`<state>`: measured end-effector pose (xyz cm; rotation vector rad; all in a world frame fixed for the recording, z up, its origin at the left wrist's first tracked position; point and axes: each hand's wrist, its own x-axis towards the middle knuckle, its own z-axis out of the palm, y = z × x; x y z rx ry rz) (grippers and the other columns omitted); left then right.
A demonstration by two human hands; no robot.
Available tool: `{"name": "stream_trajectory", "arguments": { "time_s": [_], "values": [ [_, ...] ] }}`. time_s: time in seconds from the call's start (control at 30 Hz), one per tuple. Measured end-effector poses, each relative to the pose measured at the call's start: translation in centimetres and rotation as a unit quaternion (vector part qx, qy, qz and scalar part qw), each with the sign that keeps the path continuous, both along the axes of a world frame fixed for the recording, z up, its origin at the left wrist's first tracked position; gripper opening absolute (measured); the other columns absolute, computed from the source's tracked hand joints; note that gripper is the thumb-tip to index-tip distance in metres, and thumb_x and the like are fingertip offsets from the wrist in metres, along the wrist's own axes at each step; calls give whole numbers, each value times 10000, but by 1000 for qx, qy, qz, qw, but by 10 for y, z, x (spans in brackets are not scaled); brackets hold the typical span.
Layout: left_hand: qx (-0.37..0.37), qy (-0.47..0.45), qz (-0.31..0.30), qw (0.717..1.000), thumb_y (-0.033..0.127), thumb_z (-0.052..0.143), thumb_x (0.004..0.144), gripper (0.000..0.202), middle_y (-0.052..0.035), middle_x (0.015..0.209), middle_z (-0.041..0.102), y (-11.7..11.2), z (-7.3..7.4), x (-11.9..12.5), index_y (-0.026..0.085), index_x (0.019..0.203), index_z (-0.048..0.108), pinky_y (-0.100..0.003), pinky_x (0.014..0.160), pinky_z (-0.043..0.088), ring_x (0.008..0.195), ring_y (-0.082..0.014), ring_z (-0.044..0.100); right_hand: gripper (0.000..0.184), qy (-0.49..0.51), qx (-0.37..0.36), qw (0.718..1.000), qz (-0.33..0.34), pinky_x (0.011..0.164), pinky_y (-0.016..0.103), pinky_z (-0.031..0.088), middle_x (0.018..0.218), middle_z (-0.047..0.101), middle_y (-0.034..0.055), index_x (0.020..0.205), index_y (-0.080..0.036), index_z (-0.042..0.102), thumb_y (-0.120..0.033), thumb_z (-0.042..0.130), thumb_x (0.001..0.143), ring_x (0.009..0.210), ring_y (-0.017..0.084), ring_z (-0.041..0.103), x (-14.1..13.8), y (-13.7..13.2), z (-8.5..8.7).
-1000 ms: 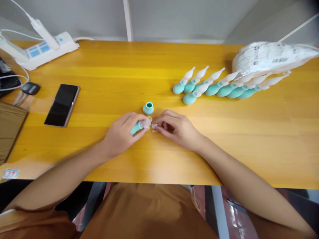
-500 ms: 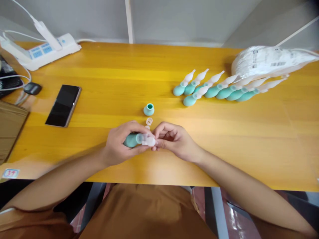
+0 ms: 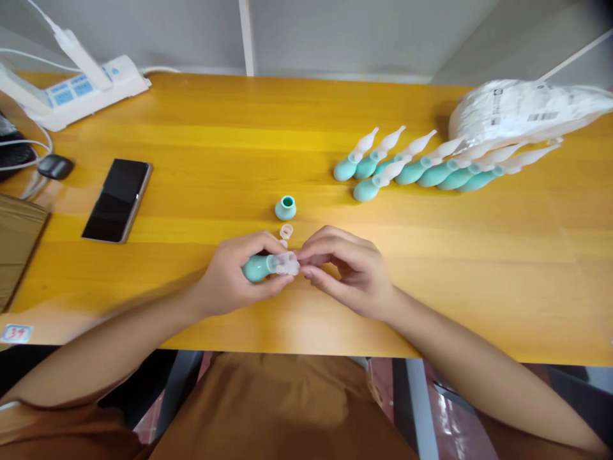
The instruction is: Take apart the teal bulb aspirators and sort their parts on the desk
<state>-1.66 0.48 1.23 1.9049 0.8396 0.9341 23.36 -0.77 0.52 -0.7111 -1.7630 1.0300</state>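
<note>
My left hand point(image 3: 237, 275) is closed round a teal rubber bulb point(image 3: 255, 268) with a clear plastic tip point(image 3: 286, 263) at its right end. My right hand point(image 3: 349, 268) pinches that clear tip from the right, fingers curled. Both hands hover just above the yellow wooden table point(image 3: 191, 128) near its front edge. Right behind the hands lie a small clear ring point(image 3: 286, 230) and, farther back, a loose teal cap point(image 3: 285, 207) standing upright.
A row of several finished teal bulbs with white tips point(image 3: 412, 167) lies at the back right, beside a white plastic bag point(image 3: 522, 112). A black phone point(image 3: 117, 199) lies at the left, a white power strip point(image 3: 76, 96) at the back left, a cardboard box point(image 3: 16, 246) at the left edge.
The hands have lifted the bulb off the table and drawn it nearer. The clear ring now lies uncovered behind them. The clear tip sits against the bulb's neck between both hands.
</note>
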Motion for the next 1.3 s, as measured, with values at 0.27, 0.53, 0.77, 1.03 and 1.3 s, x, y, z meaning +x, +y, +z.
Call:
{"name": "stream_trajectory", "arguments": {
  "time_s": [0.27,0.53,0.77,1.03,1.3],
  "values": [
    [-7,29,16,999,238,855,957,93,-27,1023,884,0,3,0,237,1024,790,-281,784,673,854,-180,835,139,-15,-32,999,5,685,283,682,1063,798,59,1179,-253,833,-186,798,1063,790,147,766,3,1,2],
    [-26,37,-20,999,241,860,966,98,-11,976,872,1,3,0,227,1051,814,-246,766,643,800,-153,804,68,-51,-46,998,15,632,243,633,951,763,24,1038,-234,760,-169,778,1030,722,121,729,6,3,1],
    [-18,47,-28,998,246,868,964,112,12,949,857,-2,1,3,250,1052,798,-265,739,634,759,-152,782,99,-88,46,995,-11,599,262,620,910,731,23,996,-249,699,-171,756,1018,689,134,698,3,0,-3],
    [-39,49,-22,998,261,849,961,104,10,935,856,-2,4,2,255,1036,777,-273,714,629,762,-164,787,150,-54,58,995,-67,565,284,570,847,711,14,935,-266,669,-154,759,978,664,148,655,-1,-4,-1],
    [25,58,41,997,276,810,974,90,-4,961,848,6,8,-4,261,1027,739,-302,715,627,788,-176,780,214,-239,12,971,-26,616,262,503,798,681,-13,834,-225,669,-11,682,826,642,129,615,31,28,-3]
  ]
}}
